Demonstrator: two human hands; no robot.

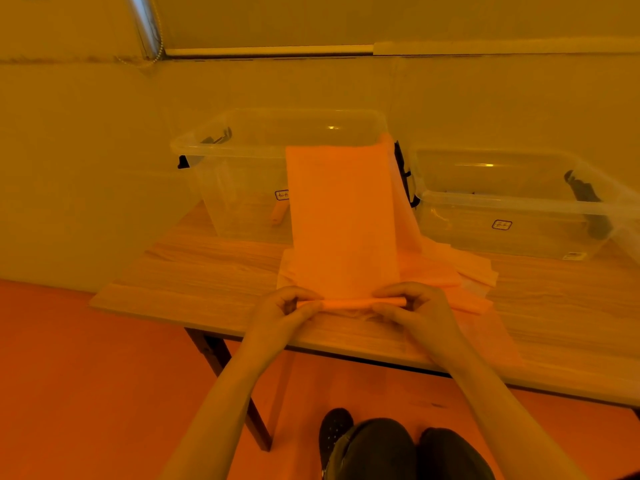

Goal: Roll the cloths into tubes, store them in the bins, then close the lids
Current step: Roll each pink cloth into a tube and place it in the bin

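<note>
Left bin: clear, lidless; I see one rolled cloth at its bottom.
Right bin: clear, open; contents I cannot tell.
Cloth: orange, near edge rolled into a thin tube, far end draped over the left bin's rim, lying on a cloth pile on the table.
Grip: my left hand and right hand pinch the tube's ends.
Count: two bins, two hands.
</note>
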